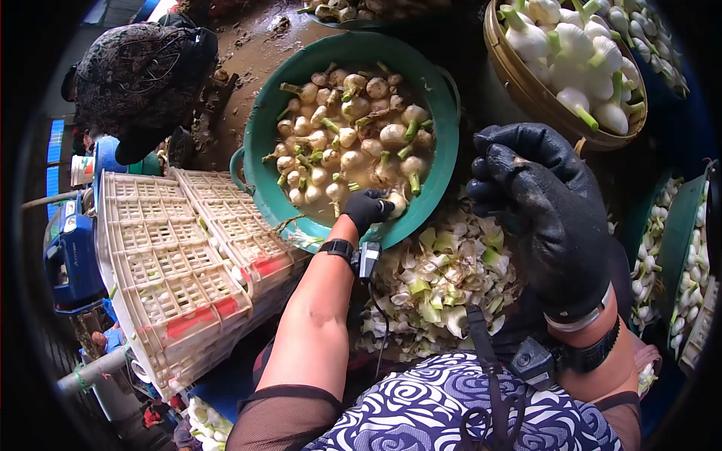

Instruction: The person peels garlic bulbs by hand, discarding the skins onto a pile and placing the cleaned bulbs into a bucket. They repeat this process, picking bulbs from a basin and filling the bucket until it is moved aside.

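Observation:
My left hand (366,210), in a black glove, reaches into the near side of a green tub (445,143). Its fingers are closed around a garlic bulb (397,204) by the tub's rim. Murky water fills the tub, with several dirty garlic bulbs (352,160) with short green stems in it. To the right of the tub, my right hand (538,195) is raised, also black-gloved, its fingers curled in. Whatever those fingers hold, if anything, is hidden; a small brownish tip shows beyond the knuckles.
Peeled garlic skins (444,278) are heaped below the tub. A basket (502,56) of clean white bulbs stands at upper right. Stacked plastic crates (180,255) flank the left side. Another person (139,75) bends over at upper left. More green tubs (681,255) of garlic stand at far right.

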`<act>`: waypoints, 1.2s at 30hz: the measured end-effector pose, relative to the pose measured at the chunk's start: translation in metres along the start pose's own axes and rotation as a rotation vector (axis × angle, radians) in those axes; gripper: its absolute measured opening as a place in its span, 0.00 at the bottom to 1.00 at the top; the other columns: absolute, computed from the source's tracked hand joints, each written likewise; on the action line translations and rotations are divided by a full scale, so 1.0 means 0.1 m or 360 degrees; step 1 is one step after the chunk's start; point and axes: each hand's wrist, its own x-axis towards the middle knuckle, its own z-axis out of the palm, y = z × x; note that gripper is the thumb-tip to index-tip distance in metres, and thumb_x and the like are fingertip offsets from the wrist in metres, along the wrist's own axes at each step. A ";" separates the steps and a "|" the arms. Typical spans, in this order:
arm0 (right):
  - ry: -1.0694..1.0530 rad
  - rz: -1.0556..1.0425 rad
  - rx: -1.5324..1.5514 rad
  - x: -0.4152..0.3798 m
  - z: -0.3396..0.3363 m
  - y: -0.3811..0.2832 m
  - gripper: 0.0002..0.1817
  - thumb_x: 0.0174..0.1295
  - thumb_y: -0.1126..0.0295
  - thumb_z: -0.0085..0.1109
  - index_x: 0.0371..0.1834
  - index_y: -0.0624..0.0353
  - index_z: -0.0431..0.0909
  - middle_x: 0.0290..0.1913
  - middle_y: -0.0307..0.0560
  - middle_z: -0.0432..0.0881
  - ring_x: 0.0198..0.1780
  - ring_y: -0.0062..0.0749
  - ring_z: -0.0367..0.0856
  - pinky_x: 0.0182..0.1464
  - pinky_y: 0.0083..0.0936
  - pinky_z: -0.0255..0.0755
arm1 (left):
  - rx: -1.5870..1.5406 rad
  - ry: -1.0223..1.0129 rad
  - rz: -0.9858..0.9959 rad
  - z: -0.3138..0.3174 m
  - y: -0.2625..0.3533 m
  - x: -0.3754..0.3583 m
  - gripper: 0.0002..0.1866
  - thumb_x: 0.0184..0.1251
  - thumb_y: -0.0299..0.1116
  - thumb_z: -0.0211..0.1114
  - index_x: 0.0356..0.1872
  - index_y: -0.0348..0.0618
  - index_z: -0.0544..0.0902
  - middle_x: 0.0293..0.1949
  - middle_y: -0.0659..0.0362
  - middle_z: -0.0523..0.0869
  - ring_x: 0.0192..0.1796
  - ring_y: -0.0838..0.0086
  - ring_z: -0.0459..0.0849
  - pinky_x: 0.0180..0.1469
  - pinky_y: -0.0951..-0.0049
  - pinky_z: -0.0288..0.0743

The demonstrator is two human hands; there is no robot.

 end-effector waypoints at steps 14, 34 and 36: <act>-0.1083 -0.0404 -0.0523 -0.16 0.41 0.80 0.34 0.51 0.79 0.66 0.64 0.62 0.65 0.60 0.47 0.72 0.58 0.27 0.72 0.57 0.25 0.71 | -0.0189 -0.0032 0.1388 -0.12 1.08 -2.57 0.17 0.64 0.34 0.63 0.50 0.35 0.76 0.34 0.60 0.82 0.35 0.77 0.81 0.39 0.78 0.77; -0.0925 0.0058 0.0137 -0.24 0.59 0.72 0.28 0.58 0.79 0.59 0.64 0.65 0.65 0.57 0.46 0.75 0.53 0.26 0.76 0.56 0.23 0.73 | -0.1001 0.0019 0.0946 -0.03 1.15 -2.71 0.15 0.64 0.28 0.59 0.50 0.32 0.78 0.37 0.57 0.84 0.34 0.76 0.83 0.39 0.76 0.79; -0.0909 0.0035 0.0058 -0.23 0.59 0.75 0.26 0.61 0.75 0.57 0.64 0.65 0.65 0.56 0.46 0.75 0.52 0.26 0.76 0.55 0.22 0.73 | -0.1012 -0.0025 0.0881 -0.07 1.10 -2.67 0.14 0.64 0.26 0.58 0.48 0.31 0.78 0.39 0.56 0.84 0.36 0.75 0.84 0.40 0.75 0.79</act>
